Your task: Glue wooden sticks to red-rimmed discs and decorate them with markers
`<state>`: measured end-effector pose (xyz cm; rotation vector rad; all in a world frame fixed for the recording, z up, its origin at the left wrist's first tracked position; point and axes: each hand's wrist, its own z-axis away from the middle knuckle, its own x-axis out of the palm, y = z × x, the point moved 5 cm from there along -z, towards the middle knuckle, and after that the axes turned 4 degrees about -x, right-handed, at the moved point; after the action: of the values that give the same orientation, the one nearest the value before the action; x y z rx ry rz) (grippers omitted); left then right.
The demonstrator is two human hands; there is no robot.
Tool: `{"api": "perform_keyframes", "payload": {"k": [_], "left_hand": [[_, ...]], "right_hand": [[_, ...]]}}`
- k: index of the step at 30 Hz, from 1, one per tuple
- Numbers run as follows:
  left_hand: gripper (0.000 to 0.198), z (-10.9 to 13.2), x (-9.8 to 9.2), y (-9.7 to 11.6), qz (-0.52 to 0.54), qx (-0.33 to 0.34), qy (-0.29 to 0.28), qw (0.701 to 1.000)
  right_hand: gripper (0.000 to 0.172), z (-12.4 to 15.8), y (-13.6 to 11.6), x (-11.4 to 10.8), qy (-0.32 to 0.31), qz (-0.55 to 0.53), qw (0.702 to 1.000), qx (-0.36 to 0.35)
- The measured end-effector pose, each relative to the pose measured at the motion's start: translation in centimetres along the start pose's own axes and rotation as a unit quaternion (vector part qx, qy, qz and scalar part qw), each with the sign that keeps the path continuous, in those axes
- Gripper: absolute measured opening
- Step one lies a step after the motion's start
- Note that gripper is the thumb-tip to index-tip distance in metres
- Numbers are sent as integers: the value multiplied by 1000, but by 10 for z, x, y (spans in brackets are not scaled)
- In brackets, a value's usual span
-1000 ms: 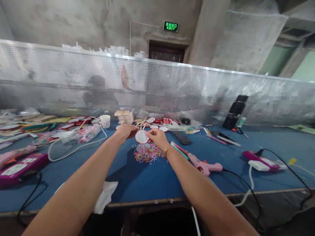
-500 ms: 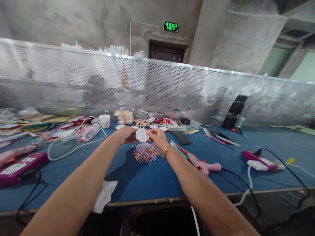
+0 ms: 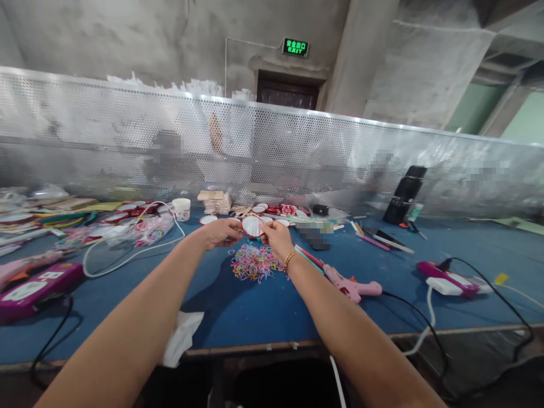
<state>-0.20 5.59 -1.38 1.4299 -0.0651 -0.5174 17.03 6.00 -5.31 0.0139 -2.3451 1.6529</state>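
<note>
Both of my arms reach out over a blue table (image 3: 238, 309). My left hand (image 3: 221, 232) and my right hand (image 3: 276, 237) together hold a small round white disc with a red rim (image 3: 252, 226) a little above the table. Each hand pinches one side of it. Just below the disc lies a heap of small coloured rubber bands (image 3: 254, 263). A gold bracelet (image 3: 290, 258) circles my right wrist.
A pink glue gun (image 3: 351, 286) with a black cord lies right of my right arm. More red-and-white discs (image 3: 283, 210), a stack of wooden sticks (image 3: 215, 201) and a white cup (image 3: 182, 208) sit near the perforated metal screen (image 3: 297, 153). Purple power strips (image 3: 32, 289) (image 3: 453, 277), a black bottle (image 3: 406, 194), a white tissue (image 3: 181, 339).
Both hands have carried the disc a little away from me and to the right, and it now tilts more edge-on. Everything else on the table is unchanged.
</note>
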Motion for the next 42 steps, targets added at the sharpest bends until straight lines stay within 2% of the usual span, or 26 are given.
{"api": "perform_keyframes", "payload": {"k": [7, 10, 17, 21, 26, 33, 38, 42], "left_hand": [[27, -1, 6, -2, -82, 18, -33, 996], [29, 0, 6, -1, -83, 23, -21, 996], [20, -1, 3, 0, -112, 52, -32, 992], [18, 3, 3, 1, -113, 32, -7, 993], [15, 9, 6, 2, -113, 5, -21, 993], [16, 8, 8, 2, -104, 16, -55, 993], [12, 9, 8, 4, -108, 27, -41, 993], [16, 9, 7, 4, -108, 16, -34, 993]], "right_hand": [[13, -2, 5, -7, 55, 19, 998, 3], [13, -3, 7, -9, 76, 27, 997, -1], [14, -2, 3, -9, 71, 29, 997, -10], [13, 0, 0, -9, 68, 28, 997, -4], [15, 2, 0, -8, 64, 27, 998, -1], [13, 1, 1, -7, 66, 43, 997, -20], [12, 0, 0, -8, 59, 46, 997, -24], [12, -1, 3, -8, 55, 38, 998, -22]]}}
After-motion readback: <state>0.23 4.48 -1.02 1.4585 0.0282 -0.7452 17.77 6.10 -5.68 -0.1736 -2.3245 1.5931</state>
